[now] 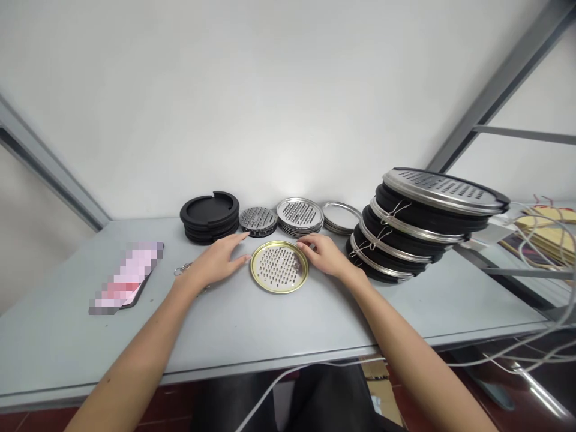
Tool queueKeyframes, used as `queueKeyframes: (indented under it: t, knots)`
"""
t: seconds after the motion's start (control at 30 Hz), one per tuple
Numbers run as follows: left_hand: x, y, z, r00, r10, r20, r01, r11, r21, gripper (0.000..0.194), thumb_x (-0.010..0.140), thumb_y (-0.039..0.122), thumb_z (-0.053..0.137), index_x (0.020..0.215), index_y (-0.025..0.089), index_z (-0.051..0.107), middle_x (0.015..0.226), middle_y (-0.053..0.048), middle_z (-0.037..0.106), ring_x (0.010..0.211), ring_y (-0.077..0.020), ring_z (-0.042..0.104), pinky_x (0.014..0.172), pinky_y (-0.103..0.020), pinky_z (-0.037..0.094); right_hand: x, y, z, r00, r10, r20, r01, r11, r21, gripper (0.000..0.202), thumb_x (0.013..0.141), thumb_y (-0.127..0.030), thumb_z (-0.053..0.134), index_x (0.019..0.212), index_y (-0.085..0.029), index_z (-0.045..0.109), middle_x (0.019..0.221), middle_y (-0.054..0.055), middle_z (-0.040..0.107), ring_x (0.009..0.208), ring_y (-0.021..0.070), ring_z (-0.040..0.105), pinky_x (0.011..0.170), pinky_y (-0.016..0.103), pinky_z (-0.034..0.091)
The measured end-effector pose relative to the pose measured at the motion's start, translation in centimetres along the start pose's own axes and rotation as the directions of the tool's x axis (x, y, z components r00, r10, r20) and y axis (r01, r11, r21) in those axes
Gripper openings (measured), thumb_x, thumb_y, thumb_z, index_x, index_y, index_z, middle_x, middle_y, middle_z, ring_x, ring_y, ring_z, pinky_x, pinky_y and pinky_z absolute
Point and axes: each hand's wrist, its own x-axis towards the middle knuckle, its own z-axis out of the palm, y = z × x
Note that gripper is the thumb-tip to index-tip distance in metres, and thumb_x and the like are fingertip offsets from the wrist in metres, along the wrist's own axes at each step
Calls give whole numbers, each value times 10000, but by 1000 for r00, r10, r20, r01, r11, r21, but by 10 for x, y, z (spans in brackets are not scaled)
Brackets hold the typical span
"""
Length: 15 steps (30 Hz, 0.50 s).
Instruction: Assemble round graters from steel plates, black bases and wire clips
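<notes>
In front of me on the table lies a round metal grater disc (279,267) with a gold-coloured rim and rows of raised teeth. My left hand (220,259) hovers at its left side, fingers apart and holding nothing; the thumb tip is close to the rim. On the other side, my right hand (326,253) has its thumb and fingers bent together at the disc's upper right rim. Behind the disc stand a stack of small grater discs (258,221) and a stack of larger silver grater discs (300,215). Metal rings (342,216) lie to their right.
Black round holders (209,211) are stacked at the back left. A tall leaning stack of black and silver graters (425,225) with wire clips stands at the right. A phone (130,276) lies far left, with wire clips (182,269) by my left wrist. White cables (504,354) hang at right.
</notes>
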Motion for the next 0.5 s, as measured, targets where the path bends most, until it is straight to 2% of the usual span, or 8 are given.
queueKeyframes:
  t: [0.1,0.2,0.27,0.37,0.5]
  knots:
    - [-1,13,6,997,76,24,-75,997,-30,738,870,607,521,1450,170,394,1477,-122,454,1353,-286,431,1138,-415,330,-1,-2,5,999,-32,11,32,999,24,290,940,-327,489,1056,-145,682,1037,122,714,904,222,646,764,318,486]
    - [-3,22,15,968,188,166,-182,982,-48,1080,663,707,697,1509,186,271,1548,-138,330,1419,-325,315,1166,-435,288,-2,-3,8,999,-38,21,37,999,29,308,929,-342,513,1106,-141,664,1051,125,714,915,231,652,785,335,495]
    - [-4,25,22,959,178,221,-172,984,-47,1230,595,740,722,1535,160,180,1579,-178,237,1452,-359,223,1173,-476,261,-3,-3,9,999,-38,26,37,998,46,310,919,-350,532,1108,-141,660,1023,118,716,874,222,653,761,329,498]
    - [-3,22,25,959,189,211,-178,982,-67,1215,613,723,723,1539,175,160,1577,-173,243,1456,-354,216,1177,-485,252,-3,-5,9,997,-68,44,64,994,86,276,913,-345,544,1063,-152,671,973,95,714,830,202,642,736,313,494]
    - [-1,12,20,965,196,176,-184,980,-79,1169,595,648,782,1527,218,222,1560,-140,309,1430,-354,287,1168,-489,274,-3,-8,8,994,-92,64,83,989,122,259,923,-350,531,1017,-165,685,937,76,713,796,186,631,696,290,480]
